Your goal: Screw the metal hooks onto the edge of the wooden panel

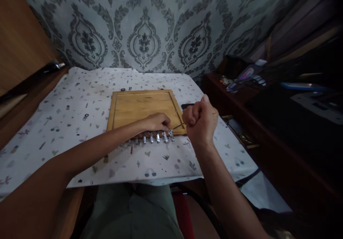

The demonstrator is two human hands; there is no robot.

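A wooden board (142, 105) lies on a patterned cloth. Along its near edge sits a row of small metal clasps (157, 137). My left hand (157, 121) rests on the board's near edge with its fingers curled down, pressing on the clasps. My right hand (201, 119) is a fist beside the board's near right corner, gripping a thin metal tool (178, 126). The tool's tip points left toward the rightmost clasp (170, 135), just under my left fingertips.
The cloth (66, 114) covers a table against a patterned wall. A dark phone-like object (187, 105) lies right of the board. A dark cabinet (268, 124) with cluttered items stands at the right. A wooden panel (18, 35) is at the left.
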